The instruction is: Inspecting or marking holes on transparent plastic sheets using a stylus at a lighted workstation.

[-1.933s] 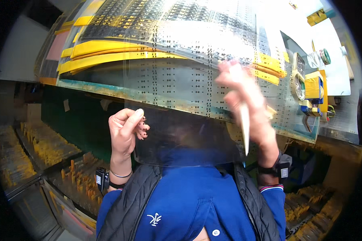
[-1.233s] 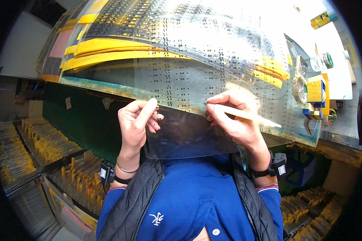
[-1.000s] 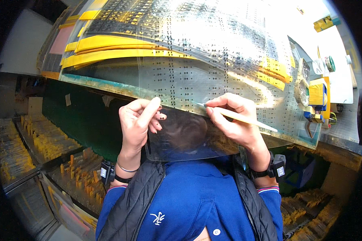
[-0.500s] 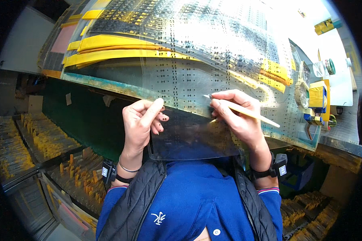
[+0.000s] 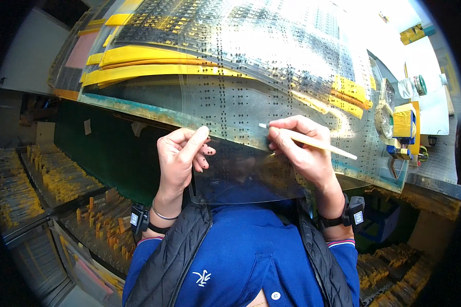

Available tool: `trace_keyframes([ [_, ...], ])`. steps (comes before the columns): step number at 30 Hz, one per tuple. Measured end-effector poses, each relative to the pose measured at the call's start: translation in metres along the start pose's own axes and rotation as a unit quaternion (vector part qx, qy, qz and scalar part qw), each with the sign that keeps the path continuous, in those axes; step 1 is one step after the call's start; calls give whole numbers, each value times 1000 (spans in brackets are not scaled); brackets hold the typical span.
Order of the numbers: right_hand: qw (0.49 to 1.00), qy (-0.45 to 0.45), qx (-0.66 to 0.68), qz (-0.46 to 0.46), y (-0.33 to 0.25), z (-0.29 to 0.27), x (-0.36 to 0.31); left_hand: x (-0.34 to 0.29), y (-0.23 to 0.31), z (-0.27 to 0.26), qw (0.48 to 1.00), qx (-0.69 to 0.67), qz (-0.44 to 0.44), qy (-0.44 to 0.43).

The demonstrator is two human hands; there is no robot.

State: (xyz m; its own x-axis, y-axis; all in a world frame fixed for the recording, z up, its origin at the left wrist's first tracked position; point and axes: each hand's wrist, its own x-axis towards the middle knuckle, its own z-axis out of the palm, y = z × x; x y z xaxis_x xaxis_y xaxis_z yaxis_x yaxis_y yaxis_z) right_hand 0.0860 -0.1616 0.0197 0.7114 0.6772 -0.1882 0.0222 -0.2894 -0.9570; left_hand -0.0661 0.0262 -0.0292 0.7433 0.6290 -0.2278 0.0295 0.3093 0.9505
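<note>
A large clear plastic sheet (image 5: 235,112) printed with rows of small black marks stretches from the worktable over its near edge toward my body. My left hand (image 5: 180,153) is closed on the sheet's left margin, thumb on top; black marks show over the fingertips underneath. In my right hand (image 5: 306,146) is a slim pale-handled tool (image 5: 325,146), held like a pen. Its short whitish tip points left, just above the marks; the exact kind of tip cannot be made out. Part of the right fingers rests on or near the sheet.
Stacked printed sheets with yellow tape edges (image 5: 143,55) cover the table's far side under glare. At right stand a clear jar (image 5: 410,88), a round dish (image 5: 384,120) and a yellow-and-blue box (image 5: 404,123). Racks of yellow-tagged sheets (image 5: 59,169) stand low at left.
The tool's tip has shifted slightly down and left, its angle a little flatter. My left hand keeps its hold on the sheet, barely moving.
</note>
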Motion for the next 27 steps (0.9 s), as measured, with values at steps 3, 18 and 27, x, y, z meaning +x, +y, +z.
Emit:
trace_keyframes([
  [3, 999, 16, -17, -36, 3, 0, -1, 0, -1, 1, 1000, 0, 0, -2],
  [18, 882, -461, 54, -83, -15, -14, -30, -9, 5, 7, 998, 33, 51, 12],
  [27, 951, 77, 54, -294, -19, -33, -47, -15, 10, 21, 983, -39, 182, -3],
])
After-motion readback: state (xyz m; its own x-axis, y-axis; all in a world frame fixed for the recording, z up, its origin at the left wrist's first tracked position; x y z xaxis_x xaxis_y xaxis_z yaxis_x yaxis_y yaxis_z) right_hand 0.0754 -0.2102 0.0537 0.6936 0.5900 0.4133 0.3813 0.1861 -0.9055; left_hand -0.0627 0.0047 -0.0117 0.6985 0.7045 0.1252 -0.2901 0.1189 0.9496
